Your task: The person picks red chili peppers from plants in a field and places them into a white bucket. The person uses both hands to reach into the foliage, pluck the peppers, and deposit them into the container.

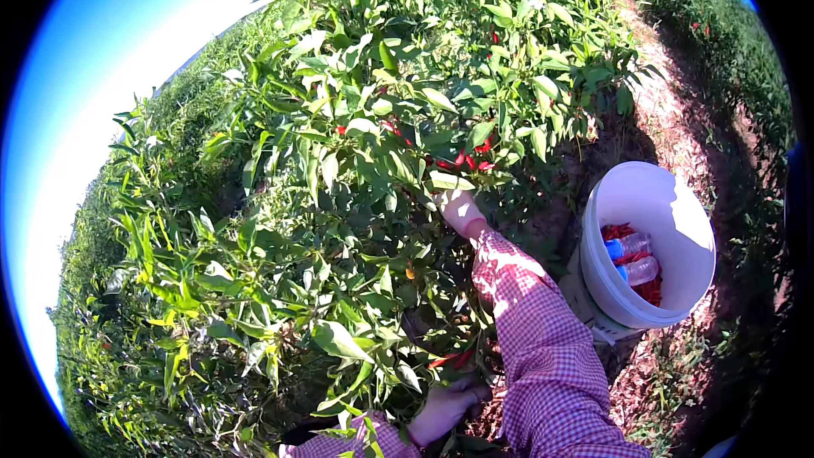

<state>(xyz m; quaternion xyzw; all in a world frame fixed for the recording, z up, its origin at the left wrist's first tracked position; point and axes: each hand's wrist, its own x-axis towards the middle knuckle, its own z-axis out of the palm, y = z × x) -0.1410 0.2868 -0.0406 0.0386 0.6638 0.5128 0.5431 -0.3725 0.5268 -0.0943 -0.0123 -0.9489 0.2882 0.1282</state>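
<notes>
My right hand reaches in among the leaves of a chili pepper plant, its fingers hidden by a leaf. Just above it hangs a cluster of red chili peppers. Low in the plant is my left hand, in shade, with its fingers bent and partly covered by foliage. A few red peppers show right above that hand; whether it touches them is unclear. Both arms wear red checked sleeves. Several green peppers stand higher on the plant.
To the right, a white plastic bucket stands tilted on the soil beside the plant. Inside it are red peppers and two clear plastic bottles. A reddish dirt furrow runs between crop rows, with another green row beyond.
</notes>
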